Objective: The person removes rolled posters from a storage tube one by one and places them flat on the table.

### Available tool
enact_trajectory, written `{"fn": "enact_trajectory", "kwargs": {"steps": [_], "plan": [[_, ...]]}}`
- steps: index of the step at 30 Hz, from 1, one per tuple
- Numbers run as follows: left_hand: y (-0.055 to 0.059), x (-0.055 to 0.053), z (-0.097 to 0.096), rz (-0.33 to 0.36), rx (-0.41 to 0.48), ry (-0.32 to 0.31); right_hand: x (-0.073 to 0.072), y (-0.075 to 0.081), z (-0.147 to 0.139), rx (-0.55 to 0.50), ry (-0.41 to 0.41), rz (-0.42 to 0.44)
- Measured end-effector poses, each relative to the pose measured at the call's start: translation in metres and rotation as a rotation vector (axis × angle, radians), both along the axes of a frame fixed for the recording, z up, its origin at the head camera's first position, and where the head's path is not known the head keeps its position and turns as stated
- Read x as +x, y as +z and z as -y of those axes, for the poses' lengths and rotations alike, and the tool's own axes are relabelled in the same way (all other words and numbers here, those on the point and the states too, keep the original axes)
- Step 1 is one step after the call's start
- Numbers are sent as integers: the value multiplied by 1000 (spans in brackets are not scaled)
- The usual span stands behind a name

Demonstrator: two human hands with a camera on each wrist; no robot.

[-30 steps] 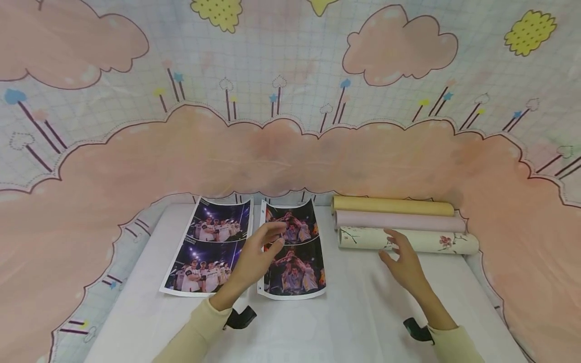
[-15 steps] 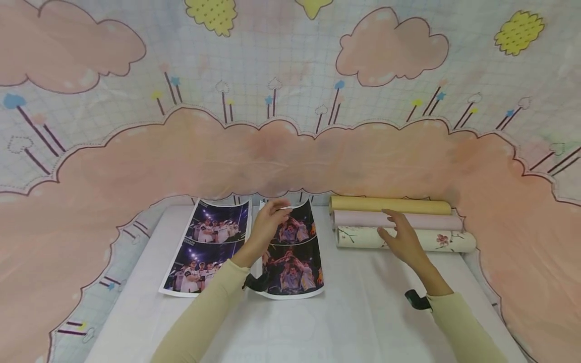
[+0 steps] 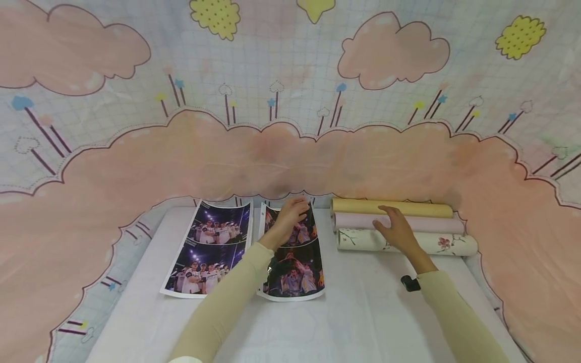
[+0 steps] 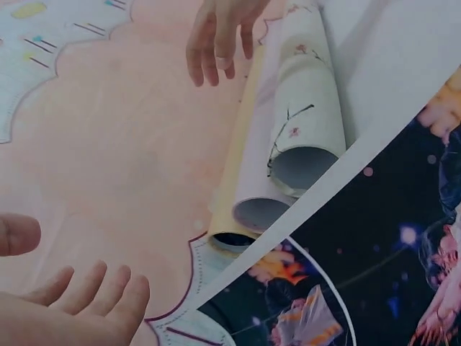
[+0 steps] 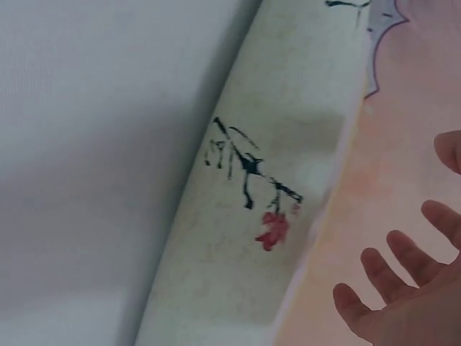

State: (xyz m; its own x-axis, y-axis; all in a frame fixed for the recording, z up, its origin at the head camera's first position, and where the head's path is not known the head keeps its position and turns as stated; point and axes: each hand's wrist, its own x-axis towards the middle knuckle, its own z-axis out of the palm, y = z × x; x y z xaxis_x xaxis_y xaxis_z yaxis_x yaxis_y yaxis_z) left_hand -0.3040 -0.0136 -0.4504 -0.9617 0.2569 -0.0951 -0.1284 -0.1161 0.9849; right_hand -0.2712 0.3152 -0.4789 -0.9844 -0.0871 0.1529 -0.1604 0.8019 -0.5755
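Observation:
Three rolls of paper lie side by side at the back right: a yellow roll (image 3: 408,207), a pale pink roll (image 3: 426,223) and a cream roll with a blossom pattern (image 3: 413,242). My right hand (image 3: 397,229) hovers over them with fingers spread and loosely bent, holding nothing. My left hand (image 3: 289,219) is above the top of the right photo poster (image 3: 295,277), its fingers relaxed and free of any object. In the left wrist view the hollow ends of the rolls face the camera, and the left hand (image 4: 79,310) shows with its fingers apart from them.
Left of that poster lies a second photo poster (image 3: 206,252), its edges slightly curled. Both posters and the rolls rest on a white table (image 3: 354,322). A cloud-patterned cloth (image 3: 272,156) hangs close behind the table and along its sides.
My left hand has moved forward and right over the right poster. My right hand has moved slightly forward, from the blossom roll to above the pink and yellow ones. The papers have stayed put.

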Motion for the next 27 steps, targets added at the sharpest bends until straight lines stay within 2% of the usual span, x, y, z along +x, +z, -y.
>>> {"fn": "enact_trajectory", "kwargs": {"steps": [4,7,8,10,12,13,14,15,17,18,19,20,21,22,24,25,27], "plan": [[-3,-8,-17,22,0,1,-8,-8,0,9,-8,3],[-10,-16,-31,30,14,29,-14,-10,1,19,-16,25],[-23,-26,-35,16,44,30,-16,-11,1,24,-19,34],[-37,-38,-43,35,81,28,-20,-12,2,30,-24,49],[-58,-55,-51,63,117,13,-24,-14,2,31,-26,57],[-61,-58,-53,72,128,8,-27,-16,2,36,-25,59],[-77,-70,-58,73,139,2,-29,-17,2,44,-22,60],[-84,-76,-62,100,129,3,-32,-19,2,52,-17,58],[-112,-98,-73,132,148,8,-36,-22,3,64,-11,56],[-126,-107,-77,126,151,3,-37,-23,3,71,-8,54],[-133,-112,-79,131,150,3,-39,-24,4,79,-5,55],[-145,-122,-83,139,143,0,-40,-25,5,81,-6,57],[-141,-119,-85,153,122,-1,-41,-25,6,84,-7,60],[-141,-117,-85,134,113,-9,-42,-25,7,84,-13,67],[-119,-100,-85,119,36,-13,-44,-26,8,94,-19,78],[-103,-89,-84,119,-12,-9,-46,-26,9,100,-18,83],[-80,-69,-85,108,-89,-8,-49,-26,11,128,-16,91]]}}
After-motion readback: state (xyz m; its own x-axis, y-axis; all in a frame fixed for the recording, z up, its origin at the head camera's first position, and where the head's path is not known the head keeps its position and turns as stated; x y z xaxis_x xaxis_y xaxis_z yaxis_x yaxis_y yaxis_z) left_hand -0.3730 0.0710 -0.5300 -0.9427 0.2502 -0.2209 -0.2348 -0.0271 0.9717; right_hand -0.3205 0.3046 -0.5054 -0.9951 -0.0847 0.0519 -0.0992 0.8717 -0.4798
